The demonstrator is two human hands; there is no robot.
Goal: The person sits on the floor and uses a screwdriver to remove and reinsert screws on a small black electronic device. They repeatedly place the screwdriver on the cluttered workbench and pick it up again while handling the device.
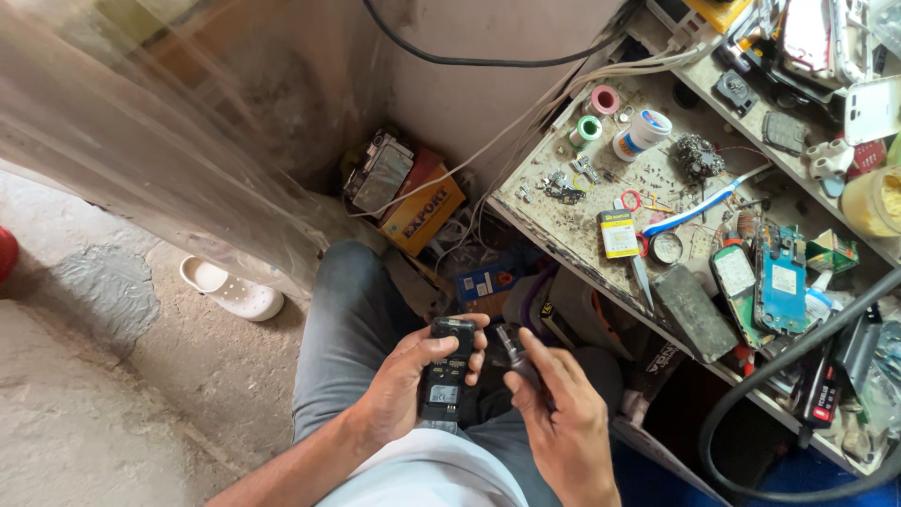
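Phone work fills our lap: we hold a small black mobile phone (pixel 448 374) with its back cover off, its long axis running near to far, the top end pointing away from us toward the workbench. It sits over our grey-trousered knees, low in the middle of the scene. Our left hand (pixel 405 385) wraps it from the left, fingers curled round the body and the thumb pressed on its far end. Our right hand (pixel 561 413), just right of the phone, pinches a dark-handled screwdriver (pixel 515 352) between thumb and fingers; its handle tilts up and to the far left, and we cannot tell where the tip sits.

To the right stands a scuffed, dirty workbench (pixel 563 230) strewn with screws, tape rolls (pixel 601 101), a yellow-labelled battery (pixel 618 234), a blue circuit board (pixel 779 282) and a thick black hose (pixel 798 366). On the far floor an orange box (pixel 422 214) lies against a stained wall. At left, a white clog (pixel 232 289) rests on rough concrete.
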